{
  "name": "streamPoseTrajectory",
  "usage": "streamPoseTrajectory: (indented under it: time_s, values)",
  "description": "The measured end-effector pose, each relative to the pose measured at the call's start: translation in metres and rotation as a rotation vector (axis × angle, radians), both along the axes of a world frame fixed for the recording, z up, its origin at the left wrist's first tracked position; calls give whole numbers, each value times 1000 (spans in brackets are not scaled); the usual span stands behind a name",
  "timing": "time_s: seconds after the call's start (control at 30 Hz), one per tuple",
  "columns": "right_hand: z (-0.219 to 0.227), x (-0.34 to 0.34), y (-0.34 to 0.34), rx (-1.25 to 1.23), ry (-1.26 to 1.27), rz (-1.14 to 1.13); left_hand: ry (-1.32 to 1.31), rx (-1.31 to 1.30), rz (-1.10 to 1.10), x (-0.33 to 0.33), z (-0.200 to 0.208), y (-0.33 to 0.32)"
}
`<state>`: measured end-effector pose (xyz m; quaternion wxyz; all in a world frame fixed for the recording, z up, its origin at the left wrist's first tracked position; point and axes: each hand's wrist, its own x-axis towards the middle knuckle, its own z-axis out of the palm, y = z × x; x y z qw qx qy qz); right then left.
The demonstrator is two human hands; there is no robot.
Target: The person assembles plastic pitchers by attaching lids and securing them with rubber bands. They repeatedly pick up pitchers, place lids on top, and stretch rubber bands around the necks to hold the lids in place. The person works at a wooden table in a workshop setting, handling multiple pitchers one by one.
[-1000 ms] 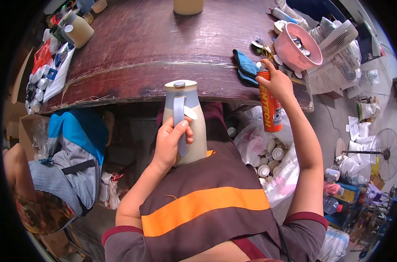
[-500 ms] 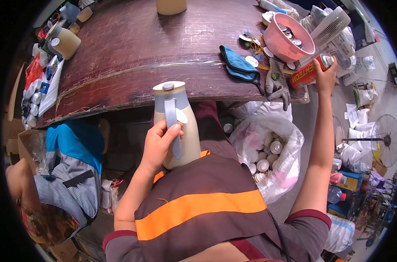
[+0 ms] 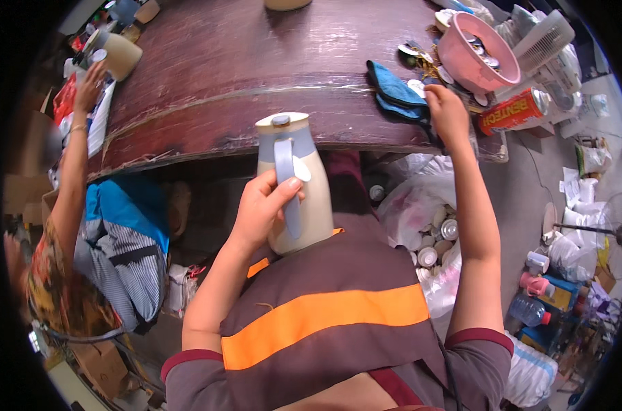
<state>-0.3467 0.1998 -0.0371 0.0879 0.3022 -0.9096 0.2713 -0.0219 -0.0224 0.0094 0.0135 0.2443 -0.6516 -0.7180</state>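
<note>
A cream thermal jug (image 3: 314, 185) with a grey-blue collar and handle stands upright on my lap, leaning against my apron. My left hand (image 3: 263, 209) is closed around its handle, where a white oval tag (image 3: 301, 170) shows. Out over the table's right front part, my right hand (image 3: 450, 118) has its fingers curled beside a blue cloth (image 3: 396, 92) with black edging. Its fingertips are near a white disc; what they hold, if anything, is hidden. To the right of that hand, a red spray can (image 3: 515, 111) lies tilted at the table's corner.
On the worn dark-red table (image 3: 256, 75), a pink bowl (image 3: 461, 58) holds round lids. A clear plastic bag (image 3: 413, 205) of white caps sits below. At left, a co-worker's hand (image 3: 90, 88) reaches toward another cream jug (image 3: 121, 56). A fan (image 3: 598, 229) stands far right.
My right hand has let go of the red spray can and moved left to the blue cloth. A co-worker's arm has reached up at the left. My left hand still holds the jug.
</note>
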Motion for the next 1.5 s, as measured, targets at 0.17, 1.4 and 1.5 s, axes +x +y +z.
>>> streamPoseTrajectory:
  time_s: [0.17,1.4,1.5]
  values:
    - [-39,-29,-32,311,-184,-155,135,291,164,-12,16,-20]
    - [43,240,-62,-415,-212,742,302,346,420,-5,7,1]
    - [47,235,-70,-457,-197,745,298,378,412,-4,7,-2]
